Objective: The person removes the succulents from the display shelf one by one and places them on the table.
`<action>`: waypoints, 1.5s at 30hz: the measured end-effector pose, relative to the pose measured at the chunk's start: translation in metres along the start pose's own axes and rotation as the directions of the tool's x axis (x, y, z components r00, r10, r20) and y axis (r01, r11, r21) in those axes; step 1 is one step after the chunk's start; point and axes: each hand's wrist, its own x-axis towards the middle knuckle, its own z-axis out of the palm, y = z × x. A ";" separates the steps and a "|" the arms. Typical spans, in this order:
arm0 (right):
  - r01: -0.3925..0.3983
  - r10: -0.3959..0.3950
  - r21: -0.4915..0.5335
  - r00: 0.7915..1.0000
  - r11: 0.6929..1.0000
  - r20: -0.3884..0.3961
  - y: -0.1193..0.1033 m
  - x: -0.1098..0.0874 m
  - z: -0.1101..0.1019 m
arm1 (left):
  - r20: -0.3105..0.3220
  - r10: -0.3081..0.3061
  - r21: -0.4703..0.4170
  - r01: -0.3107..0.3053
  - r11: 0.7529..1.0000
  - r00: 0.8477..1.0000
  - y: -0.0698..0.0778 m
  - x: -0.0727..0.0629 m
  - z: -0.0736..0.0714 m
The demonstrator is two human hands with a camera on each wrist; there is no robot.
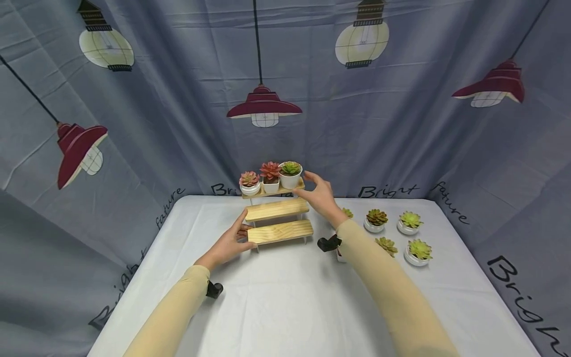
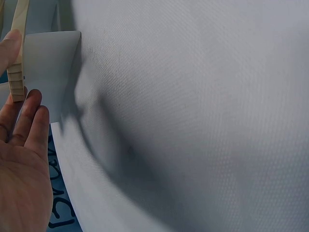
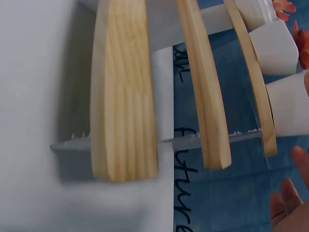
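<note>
A three-tier wooden stand (image 1: 278, 232) stands on a table, its tiers rising toward the back. My left hand (image 1: 227, 245) holds the left end of its lower tiers; in the left wrist view the thumb (image 2: 10, 47) lies on a wooden board (image 2: 17, 72), with fingers on the other side. On the top tier sit a pink succulent (image 1: 249, 179), a red succulent (image 1: 270, 171) and a green succulent (image 1: 290, 169), each in a white pot. Beside the green one's pot (image 3: 289, 106), my right hand (image 1: 320, 197) has thumb and fingers apart; whether it touches the pot is unclear.
Several potted succulents, among them a dark one (image 1: 376, 218) and a bright green one (image 1: 419, 250), stand on the right of the white-covered table (image 1: 285, 302). The right forearm partly hides some. A grey-blue curtain (image 1: 187, 124) hangs behind the table.
</note>
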 end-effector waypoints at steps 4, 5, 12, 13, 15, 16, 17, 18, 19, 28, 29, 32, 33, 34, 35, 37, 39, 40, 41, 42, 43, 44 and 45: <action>-0.018 0.018 -0.005 0.999 1.000 -0.033 -0.005 0.007 0.006 | 0.000 0.002 0.004 -0.002 1.000 1.000 0.000 0.000 0.000; -0.023 0.023 -0.007 0.999 1.000 -0.037 -0.005 0.009 0.007 | 0.000 0.001 0.003 -0.001 1.000 1.000 0.000 0.000 0.000; -0.049 0.049 0.004 0.998 0.999 -0.026 -0.009 0.020 0.014 | -0.001 0.015 0.006 -0.015 1.000 1.000 -0.001 0.001 0.000; -0.052 0.053 0.009 0.998 0.999 -0.021 -0.009 0.021 0.015 | -0.001 0.015 0.009 -0.015 1.000 1.000 -0.001 0.000 0.000; -0.064 0.064 0.016 0.998 0.998 -0.013 -0.009 0.023 0.017 | -0.003 0.012 0.018 -0.012 1.000 1.000 -0.001 0.000 -0.001; -0.069 0.069 0.019 0.998 0.997 -0.013 -0.009 0.023 0.018 | -0.004 0.007 0.017 -0.007 1.000 1.000 -0.001 0.001 -0.001; -0.072 0.072 0.019 0.997 0.997 -0.012 -0.009 0.024 0.018 | -0.005 0.001 0.015 0.000 1.000 1.000 0.000 0.001 0.000; -0.073 0.073 0.019 0.997 0.997 -0.012 -0.009 0.024 0.019 | -0.006 0.004 0.013 -0.004 1.000 1.000 0.000 0.001 0.000; -0.074 0.075 0.021 0.997 0.997 -0.014 -0.009 0.025 0.020 | -0.007 0.003 0.010 -0.002 1.000 1.000 0.000 0.001 0.000; -0.075 0.075 0.046 0.997 0.996 -0.009 -0.009 0.029 0.025 | -0.010 -0.008 0.013 0.008 1.000 1.000 -0.001 0.002 -0.001; -0.074 0.074 0.042 0.997 0.996 -0.008 -0.009 0.030 0.025 | -0.009 -0.006 0.013 0.006 1.000 1.000 -0.001 0.002 -0.001; -0.069 0.069 0.018 0.998 0.997 -0.011 -0.009 0.031 0.025 | -0.009 -0.003 0.017 0.003 1.000 1.000 -0.002 0.002 -0.001; -0.065 0.066 0.016 0.998 0.998 -0.011 -0.009 0.031 0.025 | -0.009 0.000 0.015 0.000 1.000 1.000 -0.002 0.002 -0.001; -0.062 0.062 0.015 0.998 0.998 -0.009 -0.008 0.032 0.025 | -0.008 0.001 0.017 -0.001 1.000 1.000 -0.002 0.002 -0.001; -0.058 0.058 0.017 0.998 0.998 -0.006 -0.008 0.032 0.025 | -0.009 0.003 0.017 -0.002 1.000 1.000 -0.002 0.002 -0.001; -0.048 0.048 0.019 0.999 0.999 0.002 -0.008 0.032 0.025 | -0.009 0.004 0.016 -0.004 1.000 1.000 -0.003 0.002 -0.001; -0.044 0.044 0.024 0.999 0.999 0.009 -0.008 0.032 0.025 | -0.008 0.006 0.008 -0.006 1.000 1.000 -0.003 0.002 -0.001; -0.043 0.043 0.021 0.999 0.999 0.010 -0.008 0.032 0.025 | -0.008 0.005 0.007 -0.005 1.000 1.000 -0.004 0.002 -0.001; -0.043 0.043 0.016 0.999 0.999 0.010 -0.008 0.032 0.025 | -0.008 0.004 0.006 -0.004 1.000 1.000 -0.004 0.002 -0.001; -0.044 0.044 0.010 0.999 0.999 0.008 -0.008 0.032 0.025 | -0.008 0.004 0.006 -0.003 1.000 1.000 -0.004 0.002 -0.001; -0.046 0.046 0.004 0.999 0.999 0.007 -0.008 0.032 0.025 | -0.008 0.003 0.007 -0.003 1.000 1.000 -0.004 0.003 -0.001; -0.050 0.050 0.001 0.999 0.999 0.005 -0.007 0.033 0.025 | -0.009 0.002 0.007 -0.002 1.000 1.000 -0.004 0.003 -0.001; -0.053 0.053 -0.004 0.999 0.999 0.003 -0.007 0.033 0.025 | -0.009 0.001 0.009 -0.001 1.000 1.000 -0.004 0.002 -0.001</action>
